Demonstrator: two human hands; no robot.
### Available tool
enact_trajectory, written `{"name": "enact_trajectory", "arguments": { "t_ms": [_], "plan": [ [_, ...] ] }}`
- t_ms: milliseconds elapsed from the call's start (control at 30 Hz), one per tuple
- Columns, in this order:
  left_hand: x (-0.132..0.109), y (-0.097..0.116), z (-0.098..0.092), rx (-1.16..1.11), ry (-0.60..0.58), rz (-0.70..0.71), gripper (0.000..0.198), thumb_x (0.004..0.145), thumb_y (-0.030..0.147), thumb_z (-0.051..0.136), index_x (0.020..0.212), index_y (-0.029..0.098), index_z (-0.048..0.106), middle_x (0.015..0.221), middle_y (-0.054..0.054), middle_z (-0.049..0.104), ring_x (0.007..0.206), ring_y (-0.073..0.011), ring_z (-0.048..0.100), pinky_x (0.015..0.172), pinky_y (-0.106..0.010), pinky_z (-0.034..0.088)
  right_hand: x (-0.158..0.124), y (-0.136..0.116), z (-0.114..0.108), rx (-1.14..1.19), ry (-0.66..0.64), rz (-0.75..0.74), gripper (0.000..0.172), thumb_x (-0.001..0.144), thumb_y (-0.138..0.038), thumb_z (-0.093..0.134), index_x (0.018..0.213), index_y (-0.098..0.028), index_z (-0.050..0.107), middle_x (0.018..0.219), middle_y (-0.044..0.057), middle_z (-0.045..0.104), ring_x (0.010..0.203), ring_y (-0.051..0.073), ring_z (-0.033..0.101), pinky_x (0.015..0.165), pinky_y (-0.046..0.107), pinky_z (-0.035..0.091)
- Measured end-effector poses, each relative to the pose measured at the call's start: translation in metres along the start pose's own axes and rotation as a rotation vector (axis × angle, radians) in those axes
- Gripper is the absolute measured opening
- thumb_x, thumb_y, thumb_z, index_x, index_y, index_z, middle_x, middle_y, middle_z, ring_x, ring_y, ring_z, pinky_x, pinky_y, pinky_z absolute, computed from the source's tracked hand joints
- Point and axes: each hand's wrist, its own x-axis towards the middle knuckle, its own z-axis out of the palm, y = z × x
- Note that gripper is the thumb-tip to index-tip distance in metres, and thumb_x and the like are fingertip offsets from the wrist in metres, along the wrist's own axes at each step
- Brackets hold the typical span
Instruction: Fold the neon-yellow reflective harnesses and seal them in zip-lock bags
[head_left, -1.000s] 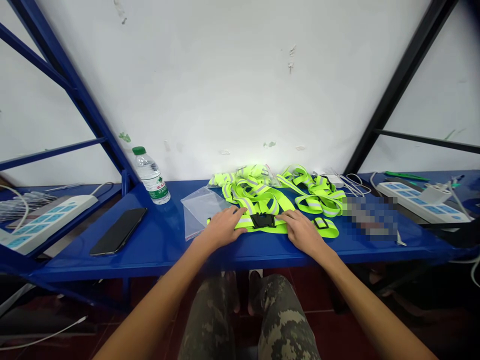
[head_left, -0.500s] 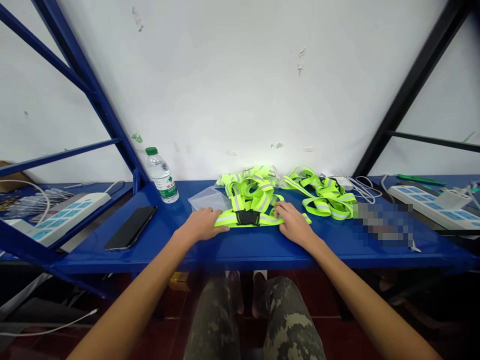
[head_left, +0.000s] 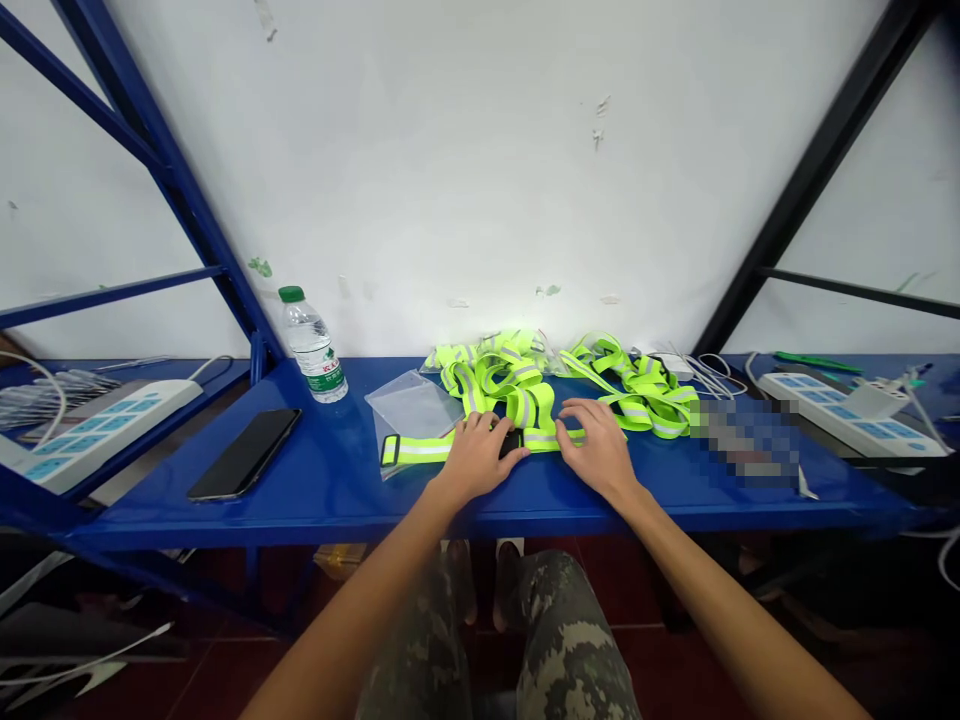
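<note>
A neon-yellow reflective strap vest lies bunched on the blue shelf in front of me. One strap end stretches out to the left, over a clear plastic bag. My left hand rests on the strap at its black buckle, fingers curled onto it. Just right of the buckle, my right hand lies on the strap with the fingers spread flat. A second neon-yellow vest is heaped at the back right.
A water bottle stands at the back left, with a black phone lying nearer the front. White power strips sit on the left shelf and right shelf. White cables lie behind the vests. Blue and black frame posts flank the shelf.
My left hand has slid right from the strap's left end to the buckle. The left strap end now lies stretched out flat. My right hand shifted slightly and opened its fingers.
</note>
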Motion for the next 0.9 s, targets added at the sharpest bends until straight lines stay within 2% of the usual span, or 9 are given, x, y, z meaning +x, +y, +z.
{"name": "enact_trajectory", "arguments": {
  "t_ms": [67,133,233,300,400,533,700,900],
  "plan": [
    [0.0,-0.002,0.004,-0.024,0.017,-0.015,0.05,0.093,0.059,0.038,0.12,0.022,0.057,0.118,-0.012,0.054,0.111,-0.0295,0.047,0.093,-0.044,0.039,-0.008,0.008,-0.002,-0.199,0.053,0.104,0.028,0.088,-0.035,0.053,0.105,-0.015,0.063,0.119,0.02,0.061,0.116,0.036,0.051,0.098,0.055,0.039],
    [0.001,-0.002,0.003,-0.025,0.032,-0.029,0.048,0.093,0.058,0.04,0.12,0.024,0.058,0.121,-0.012,0.052,0.113,-0.0303,0.045,0.093,-0.046,0.038,-0.014,0.017,-0.002,-0.28,0.009,0.218,0.04,0.088,-0.042,0.052,0.113,-0.013,0.061,0.121,0.023,0.058,0.116,0.041,0.049,0.093,0.06,0.041],
    [0.004,0.003,-0.002,0.016,0.071,-0.046,0.041,0.09,0.054,0.048,0.118,0.025,0.06,0.122,-0.012,0.05,0.117,-0.0322,0.041,0.096,-0.05,0.034,-0.018,0.032,0.002,-0.235,-0.055,0.286,0.049,0.086,-0.048,0.053,0.121,-0.013,0.057,0.119,0.023,0.058,0.116,0.04,0.05,0.091,0.058,0.042],
    [0.006,0.009,-0.004,0.055,0.086,-0.037,0.033,0.09,0.045,0.052,0.115,0.026,0.061,0.119,-0.012,0.051,0.114,-0.032,0.041,0.096,-0.052,0.033,-0.015,0.04,0.004,-0.157,-0.002,0.297,0.056,0.083,-0.05,0.057,0.125,-0.012,0.054,0.121,0.022,0.056,0.118,0.037,0.049,0.096,0.054,0.042],
    [0.008,0.013,-0.003,0.039,0.04,0.028,0.027,0.094,0.031,0.044,0.112,0.023,0.062,0.112,-0.011,0.055,0.106,-0.0285,0.045,0.089,-0.046,0.037,-0.011,0.05,0.003,-0.07,0.071,0.377,0.063,0.079,-0.052,0.06,0.126,-0.011,0.052,0.119,0.021,0.057,0.113,0.033,0.054,0.094,0.048,0.045],
    [0.009,0.011,0.003,-0.038,-0.009,0.075,0.033,0.097,0.026,0.034,0.115,0.021,0.061,0.116,-0.009,0.058,0.105,-0.0255,0.048,0.086,-0.041,0.04,-0.008,0.054,-0.002,-0.106,0.022,0.495,0.067,0.072,-0.05,0.065,0.124,-0.01,0.053,0.104,0.018,0.063,0.099,0.032,0.06,0.089,0.047,0.046],
    [0.008,0.009,0.007,-0.052,-0.003,0.078,0.033,0.098,0.025,0.032,0.115,0.021,0.06,0.12,-0.006,0.061,0.106,-0.0248,0.048,0.087,-0.042,0.04,-0.002,0.044,-0.008,-0.009,-0.013,0.531,0.058,0.068,-0.038,0.066,0.12,-0.014,0.057,0.095,0.011,0.065,0.086,0.027,0.063,0.081,0.041,0.049],
    [0.007,0.009,0.008,-0.087,0.005,0.066,0.031,0.098,0.028,0.035,0.117,0.02,0.059,0.122,-0.005,0.062,0.107,-0.0245,0.048,0.088,-0.041,0.039,0.014,0.021,-0.013,0.073,0.161,0.405,0.032,0.074,-0.032,0.06,0.103,-0.017,0.061,0.092,0.01,0.065,0.089,0.027,0.061,0.083,0.041,0.048]
  ]
}}
